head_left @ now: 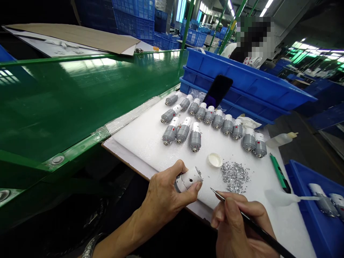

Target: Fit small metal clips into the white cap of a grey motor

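My left hand point(163, 195) is shut around a small grey motor with a white end cap point(188, 180), its cap end turned towards the tool tip. My right hand point(239, 224) grips a slim black pointed tool point(248, 221), whose fine tip stops just right of the motor, apart from it. Several matching motors point(196, 120) lie in rows on a white foam board point(150, 150). Near my hands are a heap of silver flakes point(235, 176) and a small white plastic lid point(215, 159).
A green-handled utility knife point(280, 172) and a plastic squeeze bottle point(281, 140) lie on the foam. A black phone point(217, 91) leans behind the motors against stacked blue trays point(242, 84). A green conveyor point(67, 102) runs along the left; another person point(242, 53) stands beyond.
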`<state>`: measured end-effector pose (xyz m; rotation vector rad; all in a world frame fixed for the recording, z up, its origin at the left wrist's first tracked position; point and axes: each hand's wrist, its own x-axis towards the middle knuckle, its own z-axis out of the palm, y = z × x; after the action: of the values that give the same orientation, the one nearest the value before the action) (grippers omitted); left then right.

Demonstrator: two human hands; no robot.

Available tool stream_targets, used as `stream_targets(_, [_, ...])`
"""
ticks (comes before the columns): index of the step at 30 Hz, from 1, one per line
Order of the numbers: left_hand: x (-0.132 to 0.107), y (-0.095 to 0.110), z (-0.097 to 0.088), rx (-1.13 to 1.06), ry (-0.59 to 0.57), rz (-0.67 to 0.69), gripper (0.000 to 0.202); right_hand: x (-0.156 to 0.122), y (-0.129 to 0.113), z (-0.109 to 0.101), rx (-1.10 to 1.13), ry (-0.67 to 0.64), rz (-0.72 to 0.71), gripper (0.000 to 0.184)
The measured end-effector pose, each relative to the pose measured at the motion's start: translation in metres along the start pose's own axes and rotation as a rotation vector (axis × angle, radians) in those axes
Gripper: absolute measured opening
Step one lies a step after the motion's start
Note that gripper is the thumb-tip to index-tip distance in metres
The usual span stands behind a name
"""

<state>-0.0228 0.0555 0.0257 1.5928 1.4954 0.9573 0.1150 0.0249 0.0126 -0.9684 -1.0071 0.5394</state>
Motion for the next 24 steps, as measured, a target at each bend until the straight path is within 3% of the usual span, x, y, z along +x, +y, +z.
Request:
stream_targets(9, [0.001,-0.005,-0.004,-0.255,-0.109,-0.063,0.033,0.001,-0.001,-0.003,0.007,-0.015,-0.029,0.011])
stream_targets(16, [0.003,-0.004,-0.004,-0.910,-0.572,-0.374,0.037,0.006,-0.007,-0.005,-0.077,0.001,-0.178,0.015])
stream_targets(20, [0.002,-0.002,-0.002,-1.044,-0.686,-0.451,0.041,0.009,-0.010,-0.009,-0.167,-0.118,-0.222,0.018])
stream_targets(24, [0.002,-0.003,0.001,-1.074,-0.733,-0.513,0.058,0.016,-0.012,-0.015,-0.254,-0.256,-0.309,0.024])
